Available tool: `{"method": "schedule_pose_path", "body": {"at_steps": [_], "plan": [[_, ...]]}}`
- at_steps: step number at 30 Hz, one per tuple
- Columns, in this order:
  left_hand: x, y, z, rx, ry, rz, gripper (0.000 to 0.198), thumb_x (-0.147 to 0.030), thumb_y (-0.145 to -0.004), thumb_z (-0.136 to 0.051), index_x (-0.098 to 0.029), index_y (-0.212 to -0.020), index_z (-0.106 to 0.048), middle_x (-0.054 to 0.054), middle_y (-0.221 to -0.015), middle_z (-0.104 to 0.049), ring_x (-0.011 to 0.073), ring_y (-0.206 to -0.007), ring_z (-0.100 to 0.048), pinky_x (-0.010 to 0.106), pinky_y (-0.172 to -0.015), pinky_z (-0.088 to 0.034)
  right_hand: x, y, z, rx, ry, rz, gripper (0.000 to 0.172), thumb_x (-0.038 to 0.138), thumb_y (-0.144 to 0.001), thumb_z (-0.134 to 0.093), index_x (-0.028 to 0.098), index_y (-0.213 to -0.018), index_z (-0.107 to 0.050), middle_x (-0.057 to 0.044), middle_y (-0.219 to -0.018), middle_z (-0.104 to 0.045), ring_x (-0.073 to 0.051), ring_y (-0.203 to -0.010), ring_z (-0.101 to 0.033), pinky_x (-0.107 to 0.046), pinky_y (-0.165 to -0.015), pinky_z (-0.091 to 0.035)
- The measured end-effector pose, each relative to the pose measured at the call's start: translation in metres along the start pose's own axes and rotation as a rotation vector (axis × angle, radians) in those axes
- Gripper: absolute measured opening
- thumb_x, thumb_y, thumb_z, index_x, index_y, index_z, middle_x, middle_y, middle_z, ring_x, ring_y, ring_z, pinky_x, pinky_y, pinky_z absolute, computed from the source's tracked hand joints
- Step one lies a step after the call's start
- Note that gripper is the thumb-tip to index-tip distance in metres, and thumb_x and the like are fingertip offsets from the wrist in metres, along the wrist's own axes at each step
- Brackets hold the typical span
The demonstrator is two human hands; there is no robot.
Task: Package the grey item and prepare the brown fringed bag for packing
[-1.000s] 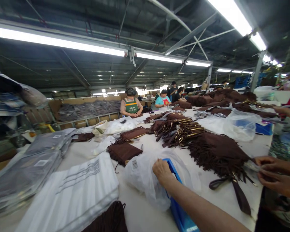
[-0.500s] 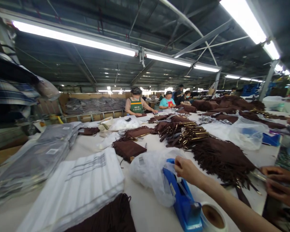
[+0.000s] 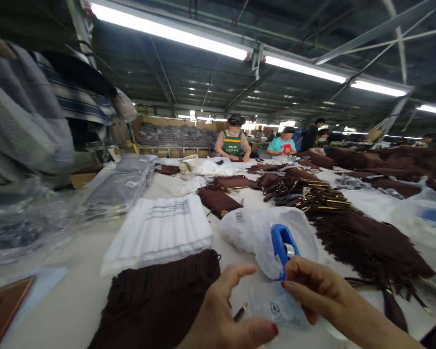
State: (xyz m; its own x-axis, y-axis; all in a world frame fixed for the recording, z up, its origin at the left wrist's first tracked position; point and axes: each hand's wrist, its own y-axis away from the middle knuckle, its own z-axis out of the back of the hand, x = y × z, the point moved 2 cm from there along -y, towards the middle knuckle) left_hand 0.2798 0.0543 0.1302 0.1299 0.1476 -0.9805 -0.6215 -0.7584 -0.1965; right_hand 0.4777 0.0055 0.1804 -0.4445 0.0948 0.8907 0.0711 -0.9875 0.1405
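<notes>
Grip of left hand (image 3: 221,317) half-open, beside clear packet (image 3: 276,306) | right hand (image 3: 314,293) pinches clear packet

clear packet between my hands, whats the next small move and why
Probably close the left hand onto the near edge of the clear packet. That hand is open beside it, thumb and fingers spread, not gripping, while the right hand appears to pinch the other edge alone, just in front of the blue tape dispenser.

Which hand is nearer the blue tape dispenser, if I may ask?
Right. The right hand sits just this side of the blue tape dispenser, fingertips at it; the left hand is apart, farther left.
</notes>
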Motion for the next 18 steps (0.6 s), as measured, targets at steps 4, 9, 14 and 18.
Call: {"method": "schedule_pose_path", "body": {"at_steps": [4, 9, 14, 18], "plan": [[0.002, -0.003, -0.013, 0.031, 0.491, 0.348, 0.045, -0.032, -0.039, -0.087, -0.011, -0.069, -0.062, 0.002, -0.062, -0.061, 0.0099, -0.053, -0.051, 0.021, -0.054, -0.038, 0.007, -0.006, -0.023, 0.045, 0.024, 0.028, 0.039, 0.058, -0.077, -0.054, 0.021, -0.071, -0.045, 0.008, -0.055, -0.039, -0.006, -0.046, -0.041, -0.019, -0.044, -0.034], [0.015, 0.033, 0.016, -0.026, 0.533, 0.39, 0.031, -0.026, -0.041, -0.083, -0.011, -0.06, -0.064, -0.001, -0.057, -0.057, 0.0087, -0.054, -0.044, 0.022, -0.056, -0.03, -0.002, -0.017, -0.046, 0.099, 0.076, 0.062, 0.036, 0.056, -0.08, -0.05, 0.021, -0.072, -0.047, 0.007, -0.056, -0.039, -0.007, -0.049, -0.039, -0.02, -0.046, -0.033], [0.032, 0.074, 0.054, -0.29, 0.596, 0.342, 0.031, -0.027, -0.042, -0.082, -0.011, -0.062, -0.063, 0.0, -0.058, -0.057, 0.0105, -0.057, -0.046, 0.023, -0.058, -0.03, -0.021, -0.033, -0.088, 0.0, 0.165, 0.221, 0.031, 0.05, -0.082, -0.051, 0.022, -0.07, -0.055, 0.004, -0.063, -0.046, -0.01, -0.061, -0.046, -0.021, -0.057, -0.038], [0.053, 0.106, 0.078, -0.49, 0.544, 0.325, 0.034, -0.027, -0.045, -0.081, -0.016, -0.053, -0.05, -0.004, -0.047, -0.048, 0.0082, -0.046, -0.038, 0.021, -0.048, -0.025, -0.032, -0.043, -0.134, -0.099, -0.019, 0.212, 0.032, 0.052, -0.077, -0.055, 0.023, -0.067, -0.057, 0.003, -0.065, -0.051, -0.011, -0.062, -0.049, -0.021, -0.059, -0.039]]}}
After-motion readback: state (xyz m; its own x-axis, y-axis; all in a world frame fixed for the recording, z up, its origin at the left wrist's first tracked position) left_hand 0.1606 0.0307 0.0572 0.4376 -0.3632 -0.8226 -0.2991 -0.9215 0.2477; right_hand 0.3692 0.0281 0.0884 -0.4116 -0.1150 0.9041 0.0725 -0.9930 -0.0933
